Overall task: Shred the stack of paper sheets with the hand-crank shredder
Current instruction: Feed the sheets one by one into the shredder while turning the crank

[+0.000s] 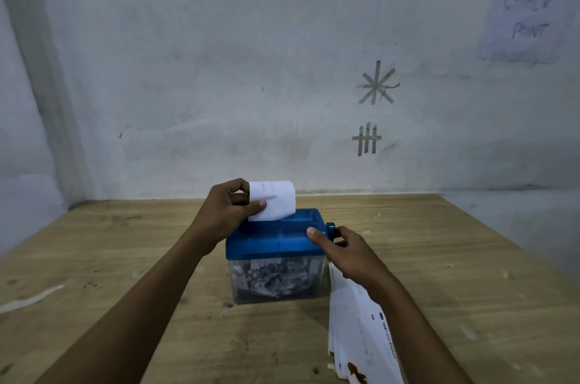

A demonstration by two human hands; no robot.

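Observation:
A small hand-crank shredder (pixel 276 242) with a blue lid stands on the wooden table (pixel 125 258); its clear bin (pixel 276 281) holds paper shreds. A white sheet (pixel 276 200) stands curled in the lid's slot. My left hand (pixel 229 208) pinches the sheet's left edge between thumb and fingers. My right hand (pixel 342 253) grips the blue crank knob (pixel 330 229) at the lid's right side, thumb resting on the lid. A stack of paper sheets (pixel 361 333) lies on the table to the right of the shredder, partly under my right forearm.
A grey wall (pixel 219 69) rises right behind the table, with tape marks (pixel 376 83) and a taped note (pixel 527 19). A pale smear (pixel 31 299) marks the table's left side. The table's right edge runs diagonally at the far right.

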